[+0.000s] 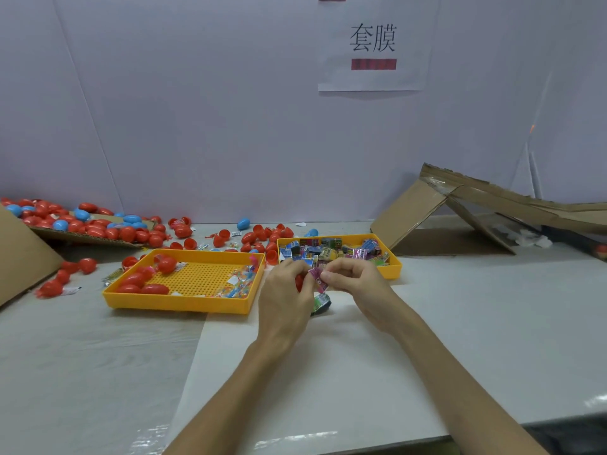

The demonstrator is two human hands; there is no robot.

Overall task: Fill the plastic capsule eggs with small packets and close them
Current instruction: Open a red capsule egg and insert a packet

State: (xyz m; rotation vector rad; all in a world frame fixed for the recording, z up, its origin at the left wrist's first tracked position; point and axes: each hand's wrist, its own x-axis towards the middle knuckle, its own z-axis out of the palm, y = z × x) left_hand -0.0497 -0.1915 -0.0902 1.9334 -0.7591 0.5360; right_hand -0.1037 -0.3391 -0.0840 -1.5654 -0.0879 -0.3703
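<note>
Two bare forearms reach in from the near edge over a white sheet (295, 372) on the table and meet at the middle. The left hand (285, 290) is curled, knuckles up, around a red egg shell (299, 283), of which only a sliver shows between the fingers. The right hand (354, 277), fingers bent and bunched, pinches a small pink packet (317, 278) by its edge, holding it right against the left fingertips and the shell (whether the packet is already partly inside cannot be told). Just below the hands a green packet (321, 303) lies on the sheet. Behind them sit two yellow trays: the left tray (184, 303), with a perforated floor, holds several red eggs (141, 284) at its left end and some clear little bags (241, 284) at its right; the right tray (395, 269), partly hidden by the hands, is heaped with printed packets (328, 251) in blue, purple and green. Farther back, loose red eggs and halves (256, 238) are scattered over the table, with a blue egg (243, 223) among them, and at far left a cardboard flap (82, 238) carries a pile of red and blue ones. A torn cardboard box (460, 208) leans at far right. On the pale wall hangs a paper sign (374, 44) with two printed characters.
</note>
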